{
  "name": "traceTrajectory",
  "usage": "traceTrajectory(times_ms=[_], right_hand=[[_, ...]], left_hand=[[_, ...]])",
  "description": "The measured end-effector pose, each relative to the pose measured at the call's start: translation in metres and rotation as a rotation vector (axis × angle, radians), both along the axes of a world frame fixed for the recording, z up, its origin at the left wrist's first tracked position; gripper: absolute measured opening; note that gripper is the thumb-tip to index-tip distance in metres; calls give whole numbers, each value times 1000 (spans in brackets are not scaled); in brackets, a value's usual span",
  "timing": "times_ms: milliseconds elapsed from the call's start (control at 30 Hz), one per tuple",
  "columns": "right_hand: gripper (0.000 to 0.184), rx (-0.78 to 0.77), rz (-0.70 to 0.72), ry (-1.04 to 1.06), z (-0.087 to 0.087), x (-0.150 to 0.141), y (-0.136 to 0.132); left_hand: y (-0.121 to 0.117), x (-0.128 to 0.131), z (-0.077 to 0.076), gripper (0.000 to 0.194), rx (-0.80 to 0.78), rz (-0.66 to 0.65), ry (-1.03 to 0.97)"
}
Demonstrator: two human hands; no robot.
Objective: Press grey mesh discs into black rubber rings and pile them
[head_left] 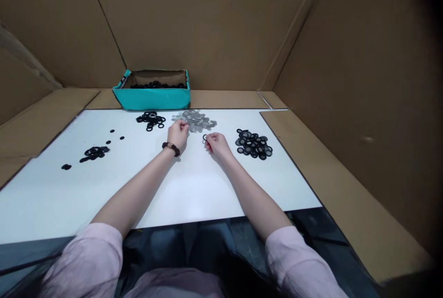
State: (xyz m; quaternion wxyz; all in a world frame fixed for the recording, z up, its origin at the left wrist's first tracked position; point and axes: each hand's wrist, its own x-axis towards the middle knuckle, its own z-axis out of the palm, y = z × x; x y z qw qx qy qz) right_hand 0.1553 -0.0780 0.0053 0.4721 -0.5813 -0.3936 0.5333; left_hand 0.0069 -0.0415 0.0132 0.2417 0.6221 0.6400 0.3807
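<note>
Right hand (218, 145): pinches a dark ring (203, 138) between thumb and fingertips.
Ring: held out just in front of the disc pile (197, 122), toward its right side.
Left hand (177, 135): fingers bunched at the disc pile's near left edge; whether they grip anything cannot be told.
Bracelet (175, 148): dark, beaded, on the left wrist, in front of the disc pile.
Disc pile: thin grey pieces, spread loosely on the white worktop (207, 187).
Black rings (151, 118): heaped left of the disc pile.
Rimmed discs (254, 145): grey centres, black rims, piled right of the disc pile and nearer the person.
Black pieces (96, 152): clustered well left of the disc pile, several lying loose.
Teal box (155, 98): behind and left of the disc pile, dark pieces inside.
</note>
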Motion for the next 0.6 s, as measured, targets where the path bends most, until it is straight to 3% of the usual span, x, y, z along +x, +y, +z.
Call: traceTrajectory(times_ms=[167, 267, 433, 600], right_hand=[[19, 35, 21, -5, -3, -4, -3], [19, 22, 73, 55, -1, -5, -7], [16, 46, 168, 108, 3, -7, -14], [14, 135, 242, 62, 1, -5, -16]], left_hand=[[-43, 15, 9, 16, -120, -86, -148], [-57, 19, 12, 10, -136, -80, -166], [-61, 17, 12, 2, -141, -61, -159], [-57, 11, 4, 15, -147, -142, -303]])
